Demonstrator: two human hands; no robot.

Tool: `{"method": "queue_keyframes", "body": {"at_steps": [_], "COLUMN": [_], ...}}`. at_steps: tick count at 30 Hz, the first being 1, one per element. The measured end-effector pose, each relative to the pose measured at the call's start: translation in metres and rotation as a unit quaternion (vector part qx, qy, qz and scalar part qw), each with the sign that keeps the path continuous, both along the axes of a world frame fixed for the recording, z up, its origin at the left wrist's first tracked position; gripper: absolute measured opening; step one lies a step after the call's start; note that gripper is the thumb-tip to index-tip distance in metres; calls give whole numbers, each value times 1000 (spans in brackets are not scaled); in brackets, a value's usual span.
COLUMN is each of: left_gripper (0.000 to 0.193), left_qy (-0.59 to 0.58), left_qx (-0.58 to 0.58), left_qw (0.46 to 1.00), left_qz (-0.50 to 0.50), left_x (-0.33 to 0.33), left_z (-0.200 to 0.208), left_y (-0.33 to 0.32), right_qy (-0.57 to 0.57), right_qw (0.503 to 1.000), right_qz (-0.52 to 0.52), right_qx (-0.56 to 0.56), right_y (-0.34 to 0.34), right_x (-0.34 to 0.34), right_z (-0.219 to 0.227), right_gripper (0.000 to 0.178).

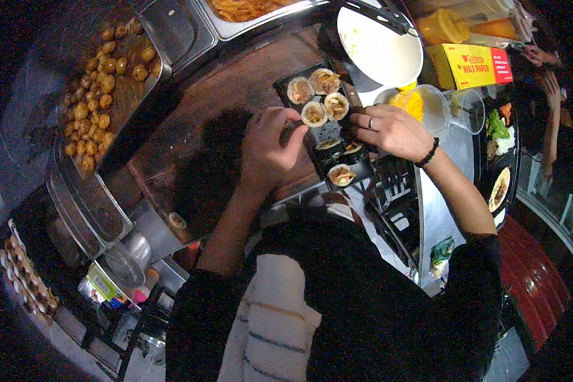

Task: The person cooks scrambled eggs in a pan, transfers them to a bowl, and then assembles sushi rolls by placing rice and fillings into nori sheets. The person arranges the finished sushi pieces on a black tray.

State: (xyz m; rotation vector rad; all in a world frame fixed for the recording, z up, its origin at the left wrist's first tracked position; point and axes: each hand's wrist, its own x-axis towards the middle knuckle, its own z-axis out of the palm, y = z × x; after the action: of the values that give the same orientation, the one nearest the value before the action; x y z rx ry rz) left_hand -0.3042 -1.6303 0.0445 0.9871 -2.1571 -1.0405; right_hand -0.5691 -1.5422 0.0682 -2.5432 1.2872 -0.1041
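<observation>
A narrow black tray (pixel 328 135) holds several round roll pieces, pale-rimmed with a mixed filling; a few show dark sides. My left hand (pixel 270 143) is at the tray's left edge, thumb and forefinger a little apart beside one roll piece (pixel 314 114). Whether its fingertips touch that piece I cannot tell. From the right, my right hand (pixel 395 130), with a ring and a dark bracelet, reaches the tray with fingers bent together, close to another roll piece (pixel 336 106). Its fingertips are partly hidden. At the tray's near end lies one more piece (pixel 342 175).
Beneath the tray is a brown board (pixel 191 153). Small brown potatoes or eggs (pixel 92 118) fill a metal pan at left. A white bowl (pixel 379 48) and a yellow box (pixel 461 66) stand behind. Clear tubs (pixel 433 105) are at right; another person's hands (pixel 549 89) show beyond.
</observation>
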Motion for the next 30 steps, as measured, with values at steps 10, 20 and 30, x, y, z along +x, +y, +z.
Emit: {"method": "queue_keyframes", "body": {"at_steps": [10,20,30], "left_gripper": [23,25,20], "left_qy": [12,-3,-21], "left_qx": [-4,-3,-34], "left_qw": [1000,992,993], "left_qz": [-18,-129,-114], "left_x": [7,11,-2], "left_z": [-6,2,-1], "left_y": [8,23,41], "right_qy": [-199,-206,-160], "right_qw": [949,950,954], "right_qz": [-243,-236,-253], "right_qx": [-10,11,32], "right_y": [-10,-32,-26], "right_x": [14,31,33], "right_z": [13,-1,3], "right_gripper": [19,28,29]}}
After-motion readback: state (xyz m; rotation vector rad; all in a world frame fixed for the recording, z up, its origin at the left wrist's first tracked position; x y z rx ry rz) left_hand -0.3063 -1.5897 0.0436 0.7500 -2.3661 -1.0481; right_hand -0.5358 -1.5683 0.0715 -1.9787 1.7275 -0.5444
